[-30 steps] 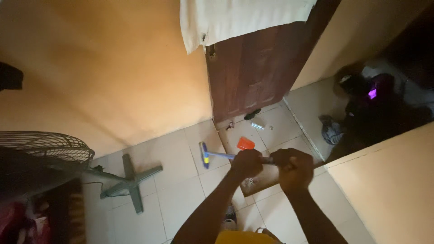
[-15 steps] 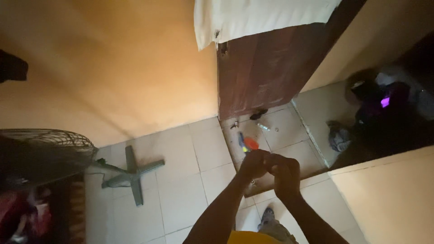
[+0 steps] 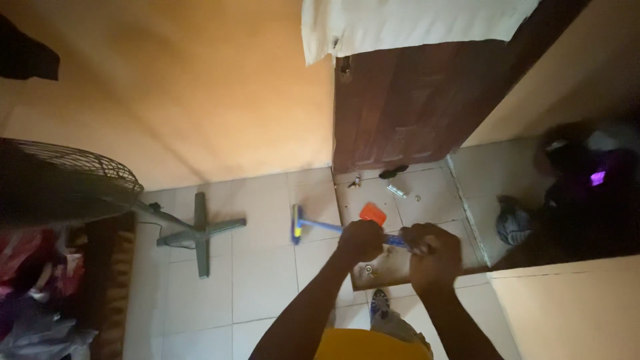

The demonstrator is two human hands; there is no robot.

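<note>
Your left hand [image 3: 361, 240] is closed in a fist around the blue handle of the hammer [image 3: 333, 228], gripping it about midway along. Your right hand [image 3: 433, 254] is closed around the near end of the same handle, just beside the left, so both hands hold the tool out in front of you above the floor. The hammer lies roughly level, pointing to your left, and its head, blue with a yellow patch, sticks out well past your left fist over the pale floor tiles [image 3: 260, 280].

Just beyond your hands, an orange piece [image 3: 373, 213] lies on a flat board [image 3: 393, 263] that rests on the tiles at the foot of the dark brown door [image 3: 413, 100]. A few small bits of hardware sit near the bottom edge of the door; they are too small to tell apart. A white cloth [image 3: 413, 23] hangs over the top of the door.

To your left stands a fan [image 3: 67, 180], its wire cage tilted and its cross-shaped grey base [image 3: 200, 232] flat on the tiles. The wall [image 3: 187, 100] behind it is orange. To the right of the door, dark clothes and bags [image 3: 580, 193] lie heaped on the floor, too dim to make out.
</note>
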